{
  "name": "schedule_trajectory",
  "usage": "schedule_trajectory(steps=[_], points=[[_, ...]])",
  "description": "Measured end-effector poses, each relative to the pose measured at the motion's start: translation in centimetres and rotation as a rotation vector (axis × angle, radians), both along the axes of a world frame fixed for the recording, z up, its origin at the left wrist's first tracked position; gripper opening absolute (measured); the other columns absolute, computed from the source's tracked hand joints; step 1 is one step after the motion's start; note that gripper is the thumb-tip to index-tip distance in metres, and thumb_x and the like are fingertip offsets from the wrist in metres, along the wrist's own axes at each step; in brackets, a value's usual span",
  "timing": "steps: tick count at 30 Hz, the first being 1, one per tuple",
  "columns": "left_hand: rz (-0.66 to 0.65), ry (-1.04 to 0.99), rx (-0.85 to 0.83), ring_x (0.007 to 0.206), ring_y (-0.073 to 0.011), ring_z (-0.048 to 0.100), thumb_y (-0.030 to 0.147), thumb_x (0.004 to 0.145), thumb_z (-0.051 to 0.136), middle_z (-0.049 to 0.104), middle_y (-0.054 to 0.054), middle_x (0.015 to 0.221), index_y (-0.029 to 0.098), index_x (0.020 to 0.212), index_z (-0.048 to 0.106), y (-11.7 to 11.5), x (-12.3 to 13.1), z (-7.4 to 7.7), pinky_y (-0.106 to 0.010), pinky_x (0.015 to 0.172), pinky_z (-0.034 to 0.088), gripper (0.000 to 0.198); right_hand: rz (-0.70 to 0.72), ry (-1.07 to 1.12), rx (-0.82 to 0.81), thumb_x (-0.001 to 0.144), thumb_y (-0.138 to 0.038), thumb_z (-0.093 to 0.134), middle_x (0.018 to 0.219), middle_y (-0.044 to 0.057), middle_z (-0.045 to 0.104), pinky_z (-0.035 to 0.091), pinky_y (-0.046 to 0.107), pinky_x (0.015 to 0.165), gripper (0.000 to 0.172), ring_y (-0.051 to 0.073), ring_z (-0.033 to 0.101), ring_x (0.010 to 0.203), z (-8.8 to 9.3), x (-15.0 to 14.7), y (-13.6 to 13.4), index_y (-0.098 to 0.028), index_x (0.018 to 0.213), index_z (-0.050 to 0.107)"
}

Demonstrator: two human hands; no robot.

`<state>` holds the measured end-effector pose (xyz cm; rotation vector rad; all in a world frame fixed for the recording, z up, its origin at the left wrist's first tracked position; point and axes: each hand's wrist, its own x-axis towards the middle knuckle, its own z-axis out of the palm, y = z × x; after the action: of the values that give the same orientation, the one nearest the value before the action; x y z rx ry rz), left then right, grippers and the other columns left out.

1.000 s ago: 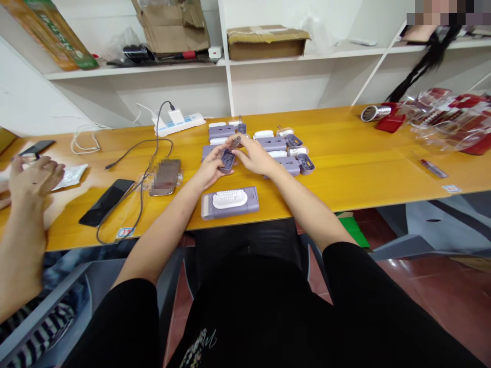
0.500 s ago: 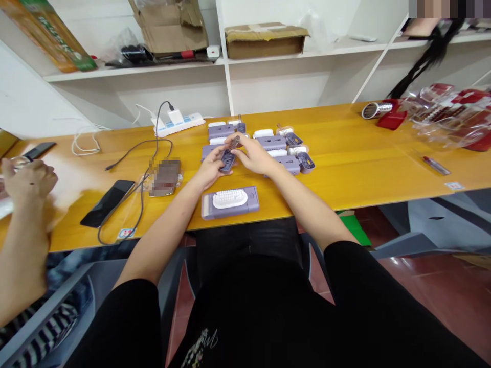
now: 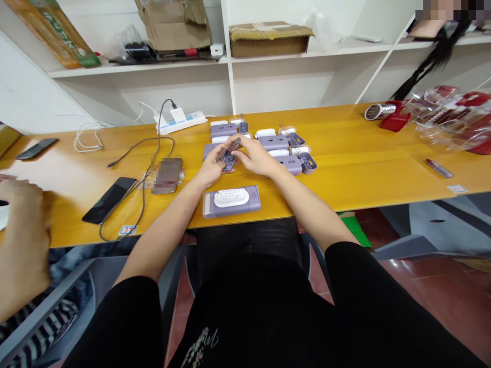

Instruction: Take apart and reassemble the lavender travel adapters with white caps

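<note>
Head view, near to far: a finished-looking purple unit with white brush [image 3: 231, 200] lies flat at the table [image 3: 364, 168] edge. Just past it the left hand [image 3: 210, 167] is curled shut around a small purple part [image 3: 228, 159], likely steadying it, while the right hand [image 3: 256, 156] pinches a thin dark piece [image 3: 235, 143] against its top. Behind both hands, matching purple housings [image 3: 274, 143] lie in rows, power strip [image 3: 180, 120] further back.

Left hand [image 3: 210, 168] and right hand [image 3: 256, 156] together grip a small purple part [image 3: 228, 159] above the bench [image 3: 364, 158]; a purple brush case [image 3: 231, 200] lies just below them.
</note>
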<state>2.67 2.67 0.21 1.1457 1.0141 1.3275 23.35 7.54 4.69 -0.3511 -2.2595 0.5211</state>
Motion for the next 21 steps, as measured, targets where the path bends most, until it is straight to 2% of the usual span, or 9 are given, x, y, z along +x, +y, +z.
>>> schedule_trajectory(steps=[6,13,21], points=[[-0.022,0.031,-0.009,0.107,-0.025,0.086,0.006,0.072,0.079,0.079,-0.007,0.143,0.029,0.142,0.071,-0.11,0.11,0.18,-0.036,0.085,0.074,0.075,-0.014,-0.007,-0.002,0.109,-0.025,0.053,0.129,0.014,0.083,0.063,0.059,0.117,0.034,0.035,0.076,0.123,0.12,0.08,0.0,-0.022,0.139,0.068],[0.032,0.076,0.048,0.095,-0.0237,0.086,0.01,0.07,0.081,0.082,-0.008,0.142,0.025,0.135,0.075,-0.4,0.79,0.57,-0.031,0.073,0.07,0.067,-0.004,-0.007,-0.008,0.11,-0.025,0.055,0.122,0.011,0.083,0.065,0.057,0.112,0.03,0.033,0.078,0.116,0.15,0.1,-0.26,-0.023,0.137,0.068],[0.084,0.096,0.042,0.091,-0.0246,0.083,0.013,0.073,0.08,0.084,-0.008,0.119,0.022,0.125,0.076,-0.58,0.81,0.87,-0.032,0.073,0.067,0.052,0.043,-0.016,-0.006,0.111,-0.027,0.055,0.129,0.013,0.082,0.065,0.056,0.11,0.025,0.033,0.078,0.114,0.2,-0.3,-0.68,-0.024,0.131,0.07]])
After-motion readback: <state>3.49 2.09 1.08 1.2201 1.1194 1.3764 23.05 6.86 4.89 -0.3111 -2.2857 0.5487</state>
